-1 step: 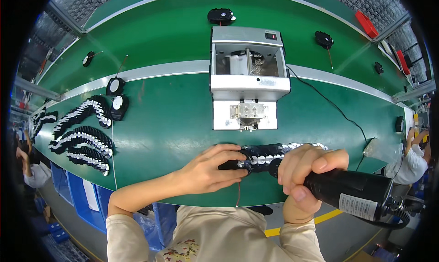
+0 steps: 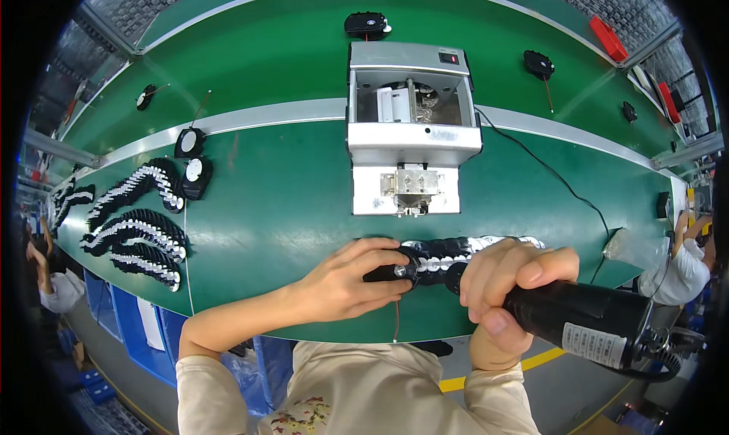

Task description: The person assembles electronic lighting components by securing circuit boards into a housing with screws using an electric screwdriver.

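My left hand (image 2: pixel 342 279) is closed around a small black housing (image 2: pixel 391 272) near the bench's front edge. A thin red wire (image 2: pixel 396 321) hangs from the housing. My right hand (image 2: pixel 505 287) grips a black electric screwdriver (image 2: pixel 581 317), its cable end off to the right. The screwdriver lies nearly level, its black nose (image 2: pixel 454 277) toward the housing. Whether its bit touches the housing cannot be made out. Just behind both hands runs a row of stacked black-and-white parts (image 2: pixel 440 250), partly covered by my right hand.
A grey metal screw feeder (image 2: pixel 414 139) stands beyond my hands, its cable (image 2: pixel 558 173) trailing right. Curved stacks of black-and-white parts (image 2: pixel 140 234) lie left, near two loose housings (image 2: pixel 196 173). A plastic bag (image 2: pixel 634 249) sits right. Blue bins (image 2: pixel 140 329) are below the front edge.
Inside the screw feeder's opening, the white part now shows more plainly and upright. Both hands, the housing and the screwdriver hold almost the same place.
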Motion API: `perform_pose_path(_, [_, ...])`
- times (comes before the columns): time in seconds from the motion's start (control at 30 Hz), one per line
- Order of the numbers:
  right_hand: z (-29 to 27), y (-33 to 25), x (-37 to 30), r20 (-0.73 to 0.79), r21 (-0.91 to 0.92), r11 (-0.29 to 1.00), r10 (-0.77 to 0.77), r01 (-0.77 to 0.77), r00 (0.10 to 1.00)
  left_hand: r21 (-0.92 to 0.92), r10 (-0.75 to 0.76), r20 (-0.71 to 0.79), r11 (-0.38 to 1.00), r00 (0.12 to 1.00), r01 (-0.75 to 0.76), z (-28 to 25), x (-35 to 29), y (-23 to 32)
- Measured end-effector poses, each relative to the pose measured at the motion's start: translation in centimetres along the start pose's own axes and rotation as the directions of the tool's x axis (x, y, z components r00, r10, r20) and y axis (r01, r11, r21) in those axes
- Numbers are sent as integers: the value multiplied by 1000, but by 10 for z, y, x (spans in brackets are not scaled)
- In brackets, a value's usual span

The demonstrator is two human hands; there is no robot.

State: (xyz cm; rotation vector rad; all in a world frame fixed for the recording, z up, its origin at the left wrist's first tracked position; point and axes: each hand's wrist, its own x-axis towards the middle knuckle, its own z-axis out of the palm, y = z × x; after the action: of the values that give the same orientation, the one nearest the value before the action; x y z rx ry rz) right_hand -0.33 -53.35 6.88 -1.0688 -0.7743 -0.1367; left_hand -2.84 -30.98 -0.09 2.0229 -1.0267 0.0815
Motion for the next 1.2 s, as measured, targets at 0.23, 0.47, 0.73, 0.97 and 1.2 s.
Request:
perform_pose_path(0.23, [-4, -2, 0, 27, -17, 1000, 16, -16, 999, 133, -32, 29, 991, 999, 28, 2, 4, 5])
perform_pose_path(0.47, [3, -2, 1, -40, -46, 999, 6, -8, 999, 179, -38, 39, 983, 999, 30, 8, 3, 4])
perform_pose_path(0.73, [28, 14, 41, -253, -91, 995, -58, 35, 966, 175, -18, -42, 984, 999, 25, 19, 0, -3])
perform_pose_path(0.97, [27, 32, 69, -231, -224, 975, -54, 2, 972, 65, -14, 30, 998, 999, 12, 7, -10, -10])
perform_pose_path(1.2, [30, 39, 80, -249, -256, 954, 92, -158, 964, 28, -3, -9, 1000, 1000, 3, 10, -12, -13])
